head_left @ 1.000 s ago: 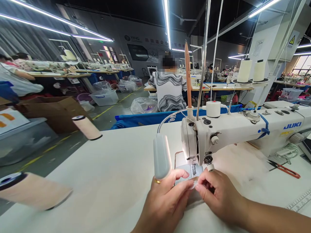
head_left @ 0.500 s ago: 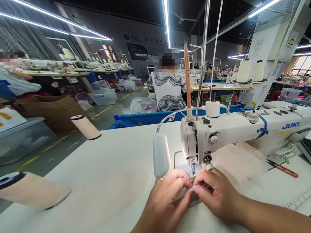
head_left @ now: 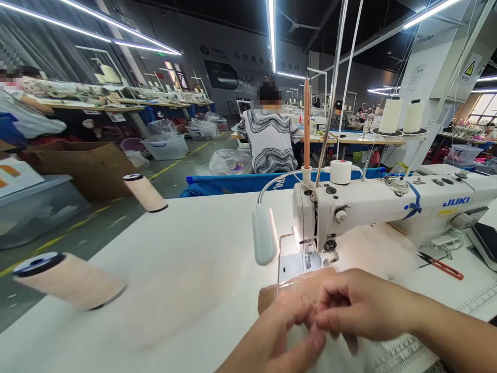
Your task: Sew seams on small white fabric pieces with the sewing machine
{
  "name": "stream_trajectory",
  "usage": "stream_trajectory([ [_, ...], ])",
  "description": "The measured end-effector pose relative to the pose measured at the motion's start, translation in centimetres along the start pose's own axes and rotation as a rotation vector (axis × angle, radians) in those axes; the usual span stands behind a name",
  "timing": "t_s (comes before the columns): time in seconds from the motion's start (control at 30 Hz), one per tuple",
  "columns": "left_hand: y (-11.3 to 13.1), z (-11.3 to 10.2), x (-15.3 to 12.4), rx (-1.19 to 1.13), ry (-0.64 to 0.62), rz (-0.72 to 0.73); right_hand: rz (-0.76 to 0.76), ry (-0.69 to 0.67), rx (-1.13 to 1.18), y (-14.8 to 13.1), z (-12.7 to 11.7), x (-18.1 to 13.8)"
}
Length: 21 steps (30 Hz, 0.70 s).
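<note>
The right hand [head_left: 361, 305] has thumb and forefinger pinched on a wisp of sheer material [head_left: 298, 336], which lies between and below both hands. The left hand [head_left: 285, 326] meets it at the fingertips, its own grip too blurred to tell. A brown piece with a shiny clear edge [head_left: 267, 298] lies just beyond the fingers, partly covered by both hands, on the near side of the JUKI sewing machine's [head_left: 368, 202] presser foot [head_left: 308, 260].

Ceiling tubes [head_left: 271, 36] glare against dark ceiling [head_left: 240, 15]; lamp [head_left: 264, 235] brightens needle area [head_left: 308, 260]; hands [head_left: 281, 326] blurred; edges stretched.
</note>
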<state>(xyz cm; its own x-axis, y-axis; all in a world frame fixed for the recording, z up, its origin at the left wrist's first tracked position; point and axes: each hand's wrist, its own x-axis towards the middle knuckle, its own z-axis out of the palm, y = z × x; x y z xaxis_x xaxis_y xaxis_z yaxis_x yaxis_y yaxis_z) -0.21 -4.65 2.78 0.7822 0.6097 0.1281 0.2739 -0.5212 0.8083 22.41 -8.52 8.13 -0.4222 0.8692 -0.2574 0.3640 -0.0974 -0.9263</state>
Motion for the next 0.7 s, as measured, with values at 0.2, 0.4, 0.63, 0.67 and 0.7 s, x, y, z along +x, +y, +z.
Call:
stream_trajectory([
  [0.2, -5.0, 1.9, 1.9, 0.588, 0.378, 0.029, -0.037, 0.318, -0.688, 3.2, 0.6, 6.2],
  [0.4, -6.1, 2.2, 2.1, 0.641, 0.467, 0.431, -0.001, 0.371, -0.805, 3.9, 0.6, 6.6],
  [0.63, -4.7, 1.1, 2.3, 0.672, 0.355, 0.365, -0.488, 0.474, -1.163, 5.9, 1.4, 3.8],
  [0.67, -4.7, 1.1, 2.3, 0.67, 0.34, 0.353, -0.557, 0.481, -1.157, 6.3, 1.5, 3.7],
  [0.7, -4.8, 1.2, 2.3, 0.668, 0.35, 0.348, -0.594, 0.485, -1.139, 6.8, 1.6, 3.8],
])
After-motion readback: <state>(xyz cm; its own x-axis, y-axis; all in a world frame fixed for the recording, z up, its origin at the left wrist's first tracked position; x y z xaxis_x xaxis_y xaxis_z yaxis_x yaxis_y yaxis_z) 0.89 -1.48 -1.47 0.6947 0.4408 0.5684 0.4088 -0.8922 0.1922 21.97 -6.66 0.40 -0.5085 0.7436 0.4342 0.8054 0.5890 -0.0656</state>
